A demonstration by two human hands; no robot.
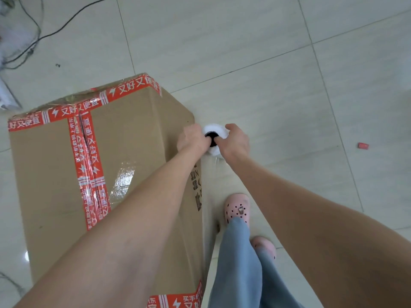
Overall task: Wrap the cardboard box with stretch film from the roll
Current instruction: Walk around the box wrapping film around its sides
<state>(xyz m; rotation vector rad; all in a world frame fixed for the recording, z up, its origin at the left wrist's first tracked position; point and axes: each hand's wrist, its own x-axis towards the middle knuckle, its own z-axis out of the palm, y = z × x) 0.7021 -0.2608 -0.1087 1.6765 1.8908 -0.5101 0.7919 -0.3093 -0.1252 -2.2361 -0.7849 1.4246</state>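
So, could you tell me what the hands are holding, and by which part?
The left hand and right hand both grip the stretch film roll by its top end, with digits at the dark core opening.

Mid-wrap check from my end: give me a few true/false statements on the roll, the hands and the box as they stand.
1. The left hand and the right hand both hold the stretch film roll. True.
2. A shiny patch of film shows on the cardboard box top. True.
3. The roll lies on top of the box. False: it is held upright beside the box's right side.
4. The box is sealed with blue tape. False: the tape is red, with white print.
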